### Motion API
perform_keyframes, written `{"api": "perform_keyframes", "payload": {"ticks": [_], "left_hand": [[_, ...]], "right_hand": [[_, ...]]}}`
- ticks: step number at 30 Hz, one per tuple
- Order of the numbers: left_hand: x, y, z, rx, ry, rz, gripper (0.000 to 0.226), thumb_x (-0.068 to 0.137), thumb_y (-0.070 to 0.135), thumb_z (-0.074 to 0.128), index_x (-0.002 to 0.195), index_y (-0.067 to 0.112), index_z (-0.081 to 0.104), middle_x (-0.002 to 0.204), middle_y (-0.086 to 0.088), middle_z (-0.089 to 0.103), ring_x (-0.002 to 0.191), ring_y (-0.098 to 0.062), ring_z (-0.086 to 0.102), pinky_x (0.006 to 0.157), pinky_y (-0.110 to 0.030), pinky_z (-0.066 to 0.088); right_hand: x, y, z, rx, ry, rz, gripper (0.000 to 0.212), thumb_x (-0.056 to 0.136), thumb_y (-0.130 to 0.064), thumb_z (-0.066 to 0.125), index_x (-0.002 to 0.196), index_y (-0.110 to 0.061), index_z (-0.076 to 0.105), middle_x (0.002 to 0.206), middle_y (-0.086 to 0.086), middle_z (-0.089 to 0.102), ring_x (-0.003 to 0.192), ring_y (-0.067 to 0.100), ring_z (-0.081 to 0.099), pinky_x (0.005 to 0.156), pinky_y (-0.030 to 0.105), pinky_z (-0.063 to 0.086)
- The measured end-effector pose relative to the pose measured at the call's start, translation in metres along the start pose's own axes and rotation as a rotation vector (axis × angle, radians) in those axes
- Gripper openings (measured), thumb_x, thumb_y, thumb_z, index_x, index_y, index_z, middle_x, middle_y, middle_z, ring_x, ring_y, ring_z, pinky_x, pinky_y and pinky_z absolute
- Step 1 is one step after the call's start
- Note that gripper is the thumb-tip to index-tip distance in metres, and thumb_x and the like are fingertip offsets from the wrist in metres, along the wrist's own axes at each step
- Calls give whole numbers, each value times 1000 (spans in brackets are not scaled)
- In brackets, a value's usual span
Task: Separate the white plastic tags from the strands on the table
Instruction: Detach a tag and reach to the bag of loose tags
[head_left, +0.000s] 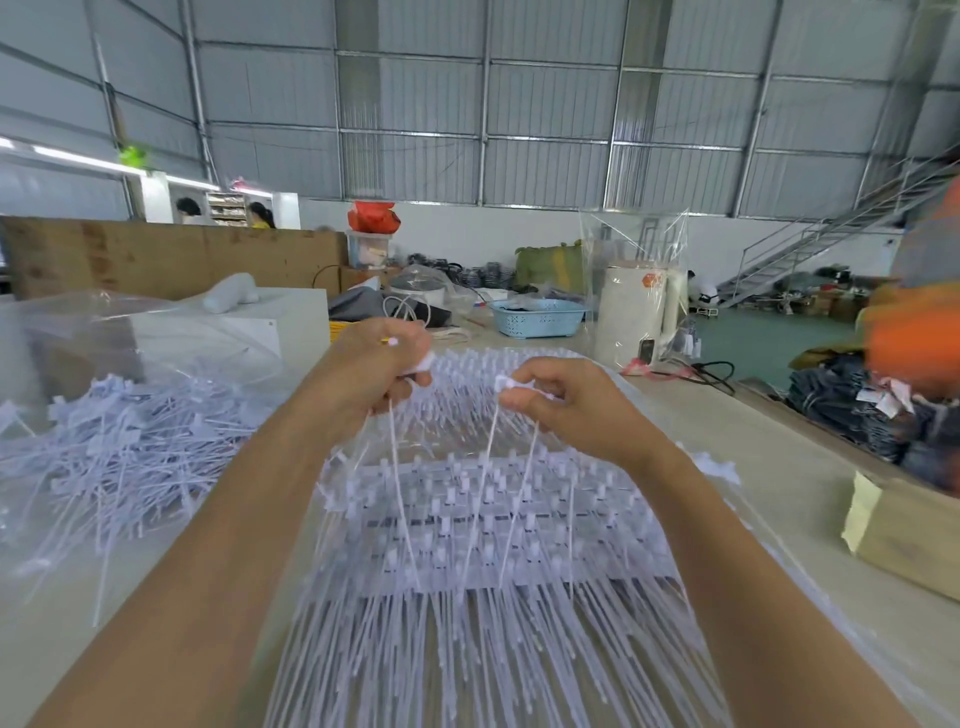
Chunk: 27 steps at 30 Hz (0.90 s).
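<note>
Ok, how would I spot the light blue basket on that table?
Start at the tall white appliance wrapped in clear plastic, beyond the hands. Just left of it on the table sits the light blue basket: low, perforated, the only blue item there.

- Single view: head-worn wide-angle camera, facing forward and downward across the table (779, 467).
- Range: close; both forearms fill the foreground, the hall wall lies far behind.
</note>
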<state>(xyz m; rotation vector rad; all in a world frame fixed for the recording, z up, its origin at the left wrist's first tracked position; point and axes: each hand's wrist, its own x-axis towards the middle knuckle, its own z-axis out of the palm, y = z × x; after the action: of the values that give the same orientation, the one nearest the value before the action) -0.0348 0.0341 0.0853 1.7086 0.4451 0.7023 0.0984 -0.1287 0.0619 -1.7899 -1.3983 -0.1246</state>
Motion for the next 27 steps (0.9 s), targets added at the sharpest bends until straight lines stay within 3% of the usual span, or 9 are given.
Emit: {"api": "perform_keyframes", "payload": {"ticks": [4,6,8,11,14,18,21,24,27], "left_hand": [[5,-25,20,247,67,-26,30,88,37,64,73,11,61,50,0,60,44,-11,45,42,-18,32],[6,-25,32,214,49,-53,50,85,52,60,72,4,61,54,-4,56,50,-17,44,51,-23,33],[5,-21,40,92,21,-125,67,81,65,53,96,1,64,65,-8,55,55,-18,45,55,-25,35],[3,-17,43,-49,-157,-186,94,64,79,49,118,2,55,67,-5,52,56,-15,45,52,-25,35],[-4,-18,43,-37,-271,-91,86,53,62,71,107,-4,63,68,-2,61,56,-10,52,53,-20,37],[-9,-24,47,-66,-280,-12,29,73,16,77,98,4,68,80,-2,69,67,-7,58,58,-19,37],[-10,-21,51,-90,-235,33,6,83,15,69,88,12,68,64,7,67,54,-2,53,52,-13,38],[-10,-17,55,-135,-195,63,10,90,13,61,81,11,62,53,8,60,45,-4,44,44,-13,36],[-12,-14,60,-225,-167,7,15,96,15,54,81,11,56,53,0,59,41,-8,43,39,-17,33]], "right_hand": [[0,-18,1,115,-221,-7,6,88,-8,62,91,-8,67,77,-1,64,58,-6,54,56,10,41],[0,-20,0,94,-294,9,9,88,-3,61,94,-7,66,85,11,69,66,5,60,60,19,49],[0,-18,0,46,-265,6,11,86,-2,63,97,-3,66,86,11,69,74,17,62,74,31,51],[0,-14,0,62,-174,9,12,84,-8,67,93,-3,63,82,8,61,70,17,55,69,35,47],[0,-11,-4,56,-104,7,16,82,-7,68,92,-11,57,85,9,59,73,19,56,67,33,48],[0,-10,-6,36,-28,-4,18,83,-3,66,95,-12,55,86,2,57,76,24,60,74,36,52],[-1,-7,-15,-51,-64,11,17,85,-19,67,97,-9,61,90,1,61,76,12,61,70,26,50],[-3,-7,-23,-154,-130,10,23,88,-27,63,73,-10,61,65,-5,54,52,0,49,52,14,35],[-2,-9,-21,-195,-131,7,25,89,-23,62,71,-5,59,66,2,53,55,8,46,58,28,36]]}}
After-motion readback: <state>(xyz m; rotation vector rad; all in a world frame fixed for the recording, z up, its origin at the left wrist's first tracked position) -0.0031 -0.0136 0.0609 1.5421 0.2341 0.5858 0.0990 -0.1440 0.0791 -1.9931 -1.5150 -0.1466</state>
